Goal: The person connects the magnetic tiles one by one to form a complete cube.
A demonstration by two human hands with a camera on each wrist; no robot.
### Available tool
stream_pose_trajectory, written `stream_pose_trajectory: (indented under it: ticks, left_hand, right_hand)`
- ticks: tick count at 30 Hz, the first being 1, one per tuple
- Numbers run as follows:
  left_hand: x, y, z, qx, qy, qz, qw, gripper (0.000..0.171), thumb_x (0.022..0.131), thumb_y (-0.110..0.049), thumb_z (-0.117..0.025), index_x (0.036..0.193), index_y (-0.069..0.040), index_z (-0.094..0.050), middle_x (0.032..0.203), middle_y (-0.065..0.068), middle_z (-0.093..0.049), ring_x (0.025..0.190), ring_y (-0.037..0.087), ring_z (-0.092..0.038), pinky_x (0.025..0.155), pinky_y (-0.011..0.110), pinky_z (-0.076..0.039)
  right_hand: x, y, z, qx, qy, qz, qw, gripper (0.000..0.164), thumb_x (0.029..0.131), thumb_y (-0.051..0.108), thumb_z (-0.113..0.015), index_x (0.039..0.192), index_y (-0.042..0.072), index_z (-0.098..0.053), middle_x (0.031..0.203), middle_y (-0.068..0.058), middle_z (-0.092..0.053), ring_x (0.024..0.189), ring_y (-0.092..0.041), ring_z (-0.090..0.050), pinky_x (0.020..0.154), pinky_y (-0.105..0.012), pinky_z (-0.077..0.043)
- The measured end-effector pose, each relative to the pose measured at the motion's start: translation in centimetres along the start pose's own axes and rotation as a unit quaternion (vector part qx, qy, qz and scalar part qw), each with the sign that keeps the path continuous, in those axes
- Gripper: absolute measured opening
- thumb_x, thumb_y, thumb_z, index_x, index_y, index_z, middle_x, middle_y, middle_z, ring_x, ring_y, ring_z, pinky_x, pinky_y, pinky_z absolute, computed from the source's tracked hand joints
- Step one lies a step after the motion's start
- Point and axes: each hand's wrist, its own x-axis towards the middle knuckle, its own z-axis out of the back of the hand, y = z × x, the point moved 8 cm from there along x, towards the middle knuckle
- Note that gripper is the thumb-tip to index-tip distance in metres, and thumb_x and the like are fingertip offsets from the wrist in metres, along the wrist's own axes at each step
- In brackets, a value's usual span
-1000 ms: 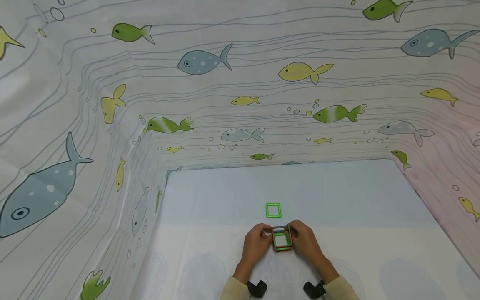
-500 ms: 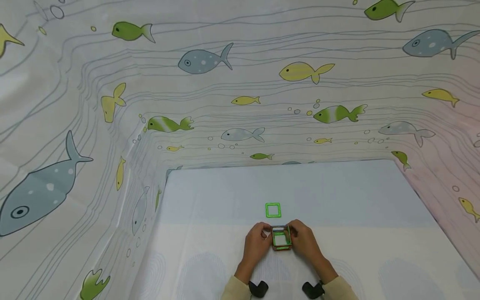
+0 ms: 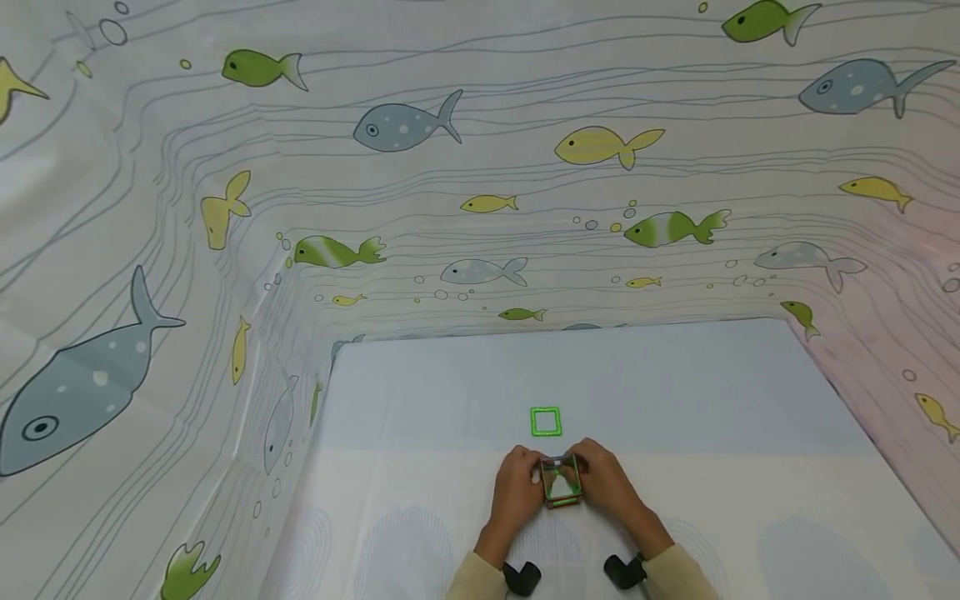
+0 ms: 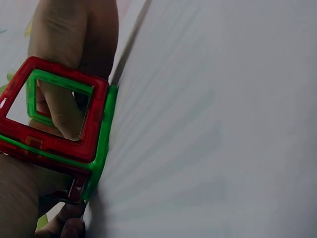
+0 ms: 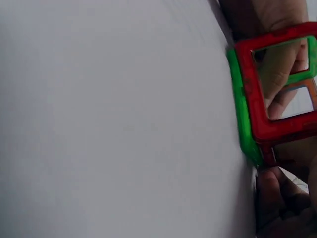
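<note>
A small open-topped box of magnetic tiles (image 3: 562, 502) stands low on the white surface between both hands. Its near wall is a red square tile (image 4: 90, 146), and a green tile (image 5: 241, 106) forms the base. The left hand (image 3: 517, 492) grips the box's left side, fingers bent toward the far corner. On the opposite side, the right hand (image 3: 609, 483) pinches the right and far walls. Through the hollow frames, fingers show inside or behind the box; which of these I cannot tell. Just beyond lies a flat green square tile (image 3: 546, 433), touched by neither hand.
The white and pale blue table surface (image 3: 420, 392) spreads around the hands. Fish-patterned cloth (image 3: 420, 183) rises behind it and at the sides. Black wrist devices (image 3: 522, 577) sit at both cuffs.
The fingers have closed in at the box's far side and now show through its frames. The box has turned slightly and shifted a little toward the person. The loose green tile stays put.
</note>
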Motion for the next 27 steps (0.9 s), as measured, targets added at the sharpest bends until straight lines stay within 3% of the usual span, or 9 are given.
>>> stream_pose_trajectory:
  ticks: [5,10,21,27]
  left_hand:
    - [0.00,-0.13,-0.09,0.005,0.016,0.005,0.9998,0.015,0.079,-0.017,-0.083,0.090,-0.016,-0.075,0.081,-0.007,-0.056,0.074,0.003,-0.047,0.066,0.020,-0.041]
    - [-0.02,-0.27,-0.01,0.007,0.018,0.000,0.9998,0.013,0.081,-0.019,-0.083,0.090,-0.015,-0.074,0.081,-0.006,-0.057,0.075,0.004,-0.048,0.067,0.020,-0.042]
    - [0.03,-0.02,-0.16,0.005,0.027,0.004,0.9996,0.014,0.081,-0.018,-0.082,0.092,-0.015,-0.075,0.082,-0.006,-0.057,0.076,0.004,-0.048,0.068,0.020,-0.042]
    - [0.11,0.20,-0.36,0.000,0.034,0.014,0.9993,0.014,0.080,-0.017,-0.081,0.092,-0.015,-0.074,0.081,-0.007,-0.057,0.076,0.003,-0.046,0.067,0.020,-0.040]
  right_hand:
    - [0.33,0.16,-0.42,-0.007,0.041,0.034,0.999,0.012,0.082,0.009,-0.080,0.088,0.014,-0.071,0.079,0.007,-0.055,0.067,0.001,-0.039,0.058,-0.021,-0.037]
    - [0.42,0.20,-0.66,-0.003,0.073,0.027,0.997,0.010,0.084,0.013,-0.079,0.091,0.014,-0.072,0.080,0.006,-0.054,0.068,0.000,-0.039,0.060,-0.022,-0.037]
    - [0.46,0.40,-0.65,-0.008,0.063,0.033,0.997,0.009,0.085,0.013,-0.078,0.089,0.015,-0.071,0.079,0.007,-0.053,0.067,0.000,-0.038,0.059,-0.021,-0.036]
    - [0.27,0.47,-0.53,-0.008,0.037,0.053,0.998,0.012,0.082,0.011,-0.080,0.088,0.015,-0.070,0.078,0.008,-0.053,0.067,0.002,-0.039,0.058,-0.021,-0.036]
